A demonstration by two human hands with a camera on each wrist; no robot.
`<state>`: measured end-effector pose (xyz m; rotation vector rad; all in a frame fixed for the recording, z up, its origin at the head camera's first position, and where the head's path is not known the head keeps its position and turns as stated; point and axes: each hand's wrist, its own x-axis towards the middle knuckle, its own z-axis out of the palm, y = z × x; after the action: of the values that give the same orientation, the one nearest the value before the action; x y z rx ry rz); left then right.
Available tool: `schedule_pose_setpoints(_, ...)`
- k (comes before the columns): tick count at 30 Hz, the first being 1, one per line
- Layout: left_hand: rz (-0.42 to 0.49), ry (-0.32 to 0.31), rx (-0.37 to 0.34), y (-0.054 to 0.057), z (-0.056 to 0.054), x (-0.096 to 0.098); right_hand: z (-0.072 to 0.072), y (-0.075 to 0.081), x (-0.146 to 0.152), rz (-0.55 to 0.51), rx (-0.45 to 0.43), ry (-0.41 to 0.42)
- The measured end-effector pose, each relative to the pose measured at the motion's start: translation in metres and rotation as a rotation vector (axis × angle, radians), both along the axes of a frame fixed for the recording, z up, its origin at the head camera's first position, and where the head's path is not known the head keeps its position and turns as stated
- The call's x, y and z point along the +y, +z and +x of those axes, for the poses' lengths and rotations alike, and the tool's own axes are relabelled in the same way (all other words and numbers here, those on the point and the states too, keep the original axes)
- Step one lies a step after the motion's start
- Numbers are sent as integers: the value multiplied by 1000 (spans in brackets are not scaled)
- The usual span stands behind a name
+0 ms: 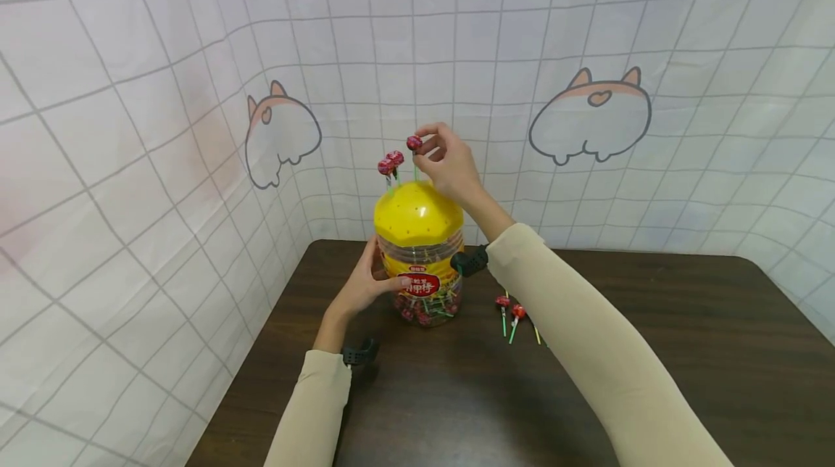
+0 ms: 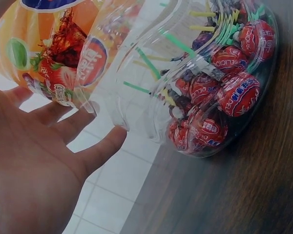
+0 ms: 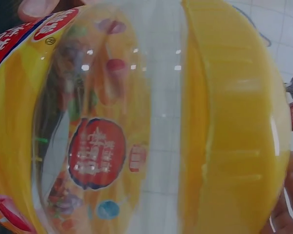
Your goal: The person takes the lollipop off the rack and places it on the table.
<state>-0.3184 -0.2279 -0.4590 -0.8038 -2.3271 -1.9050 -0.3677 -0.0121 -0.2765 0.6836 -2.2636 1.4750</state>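
A clear plastic jar (image 1: 424,255) with a yellow domed lid (image 1: 417,215) stands upright on the table. Its label is yellow and red, and wrapped lollipops (image 2: 238,93) lie inside at the bottom. My left hand (image 1: 360,287) holds the jar's left side, thumb across the front. In the left wrist view, that hand's fingers (image 2: 105,148) touch the clear wall. Above the lid, my right hand (image 1: 451,166) pinches a red-wrapped lollipop (image 1: 414,142), its green stick reaching down to the lid top. Two more lollipops (image 1: 394,158) stand in the lid's left part.
Several loose lollipops (image 1: 518,312) lie on the dark wooden table (image 1: 417,394) right of the jar, partly hidden by the right sleeve (image 1: 574,322). Behind the table hangs a white grid-patterned curtain (image 1: 483,39) with cartoon drawings; it also runs along the left side.
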Motion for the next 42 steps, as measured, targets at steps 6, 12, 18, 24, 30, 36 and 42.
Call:
schedule_pose_setpoints(6,-8,5,2,-1,-1,0,5,5,4,-83,65,29)
schedule_pose_setpoints(12,-4,8,-6,0,0,1,14,9,9,-121,46,76)
schedule_pose_setpoints(18,-6,20,-20,2,1,3,18,7,20,-168,12,133)
schedule_pose_setpoints(24,-18,35,-20,5,1,5,22,3,35,-170,-25,150)
schedule_pose_setpoints(30,-31,42,-19,7,2,7,27,-5,48,-193,-60,178)
schedule_pose_setpoints(36,-27,43,-26,7,3,7,33,-14,58,-189,-73,208)
schedule_pose_setpoints(42,-27,46,-35,7,2,7,39,-23,67,-175,-82,214)
